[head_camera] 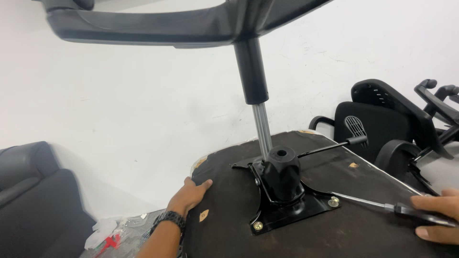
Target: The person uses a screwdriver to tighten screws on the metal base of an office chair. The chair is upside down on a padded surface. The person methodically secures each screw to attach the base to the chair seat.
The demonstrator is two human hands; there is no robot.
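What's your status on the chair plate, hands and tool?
Left hand flat on seat underside edge. Right hand grips screwdriver, tip at mounting plate screw. Nothing blocking.

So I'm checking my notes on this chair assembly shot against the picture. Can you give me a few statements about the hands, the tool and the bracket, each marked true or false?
1. The right hand holds a screwdriver whose tip is at a screw on the black metal bracket. True.
2. The left hand grips the chrome gas-lift column. False: it rests on the edge of the upturned seat underside.
3. A watch sits on the left wrist. True.
4. The bracket lies loose on the floor. False: it sits on the seat underside, with the column rising from it.
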